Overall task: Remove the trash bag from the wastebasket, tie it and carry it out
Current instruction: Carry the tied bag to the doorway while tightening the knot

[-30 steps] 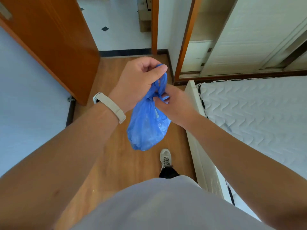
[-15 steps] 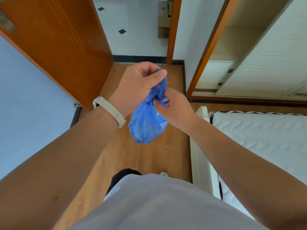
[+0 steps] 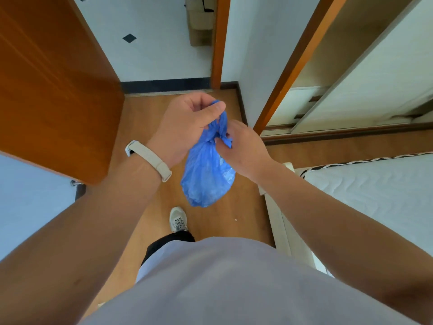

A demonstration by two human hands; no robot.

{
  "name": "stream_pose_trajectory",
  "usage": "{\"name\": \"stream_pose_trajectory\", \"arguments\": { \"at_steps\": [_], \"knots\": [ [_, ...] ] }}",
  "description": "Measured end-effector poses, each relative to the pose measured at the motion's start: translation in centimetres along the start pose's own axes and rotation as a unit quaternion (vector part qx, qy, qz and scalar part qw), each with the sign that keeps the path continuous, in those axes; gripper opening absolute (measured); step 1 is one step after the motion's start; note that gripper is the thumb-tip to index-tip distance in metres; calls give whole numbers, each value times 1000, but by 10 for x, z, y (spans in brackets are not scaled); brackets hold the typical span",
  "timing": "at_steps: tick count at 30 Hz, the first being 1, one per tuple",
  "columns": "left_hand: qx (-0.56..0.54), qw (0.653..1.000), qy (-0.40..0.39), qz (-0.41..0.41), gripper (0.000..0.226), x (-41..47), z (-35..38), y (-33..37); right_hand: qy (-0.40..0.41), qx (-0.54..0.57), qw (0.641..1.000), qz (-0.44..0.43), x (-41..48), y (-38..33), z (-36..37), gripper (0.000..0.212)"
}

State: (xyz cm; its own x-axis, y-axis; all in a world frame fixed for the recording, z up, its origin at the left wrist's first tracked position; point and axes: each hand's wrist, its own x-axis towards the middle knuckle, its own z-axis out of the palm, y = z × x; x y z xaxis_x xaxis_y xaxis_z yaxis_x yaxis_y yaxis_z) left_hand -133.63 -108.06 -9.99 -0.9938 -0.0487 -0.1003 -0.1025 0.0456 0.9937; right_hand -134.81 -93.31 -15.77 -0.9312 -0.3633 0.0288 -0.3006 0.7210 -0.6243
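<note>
A small blue trash bag (image 3: pixel 206 177) hangs in the air in front of me, its neck twisted into a knot between both hands. My left hand (image 3: pixel 187 123), with a pale band on the wrist, pinches the upper end of the bag's neck between thumb and fingers. My right hand (image 3: pixel 243 148) grips the other twisted end just right of the knot. The bag's full bottom dangles below my hands, above the wooden floor. No wastebasket is in view.
An open orange wooden door (image 3: pixel 54 85) stands at the left, with a white tiled floor (image 3: pixel 154 50) beyond the doorway ahead. A bed with a white mattress (image 3: pixel 375 202) lies at the right. A sliding wardrobe (image 3: pixel 363 78) is at the upper right. My shoe (image 3: pixel 178 219) is on the wood floor.
I have walked closer to the doorway, the bed sliding back to the right. Both hands keep working the bag's neck, and a foot has stepped forward under the bag.
</note>
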Motion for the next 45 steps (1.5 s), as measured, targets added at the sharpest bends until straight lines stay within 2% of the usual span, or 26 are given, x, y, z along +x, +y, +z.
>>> {"name": "stream_pose_trajectory", "arguments": {
  "at_steps": [5,9,12,26,31,38,40,45],
  "knots": [
    [-15,999,-45,16,7,75,-52,17,61,30,997,22,70,-29,7,8],
    [-44,997,-60,17,10,123,-82,25,107,16,990,86,118,-45,11,6],
    [-53,996,-72,14,10,160,-102,25,134,46,982,123,157,-52,15,16],
    [-13,995,-98,-3,10,333,-111,18,84,82,984,134,321,-4,26,12],
    [17,993,-103,-47,11,401,-100,26,46,114,978,166,385,18,9,15],
    [18,992,-103,-66,11,482,-84,48,68,123,985,98,459,52,-17,10],
    [12,993,-102,-65,11,502,-81,53,71,115,986,98,478,60,-26,8],
    [10,993,-103,-54,11,546,-76,69,76,97,982,145,511,69,-52,18]
  ]
}}
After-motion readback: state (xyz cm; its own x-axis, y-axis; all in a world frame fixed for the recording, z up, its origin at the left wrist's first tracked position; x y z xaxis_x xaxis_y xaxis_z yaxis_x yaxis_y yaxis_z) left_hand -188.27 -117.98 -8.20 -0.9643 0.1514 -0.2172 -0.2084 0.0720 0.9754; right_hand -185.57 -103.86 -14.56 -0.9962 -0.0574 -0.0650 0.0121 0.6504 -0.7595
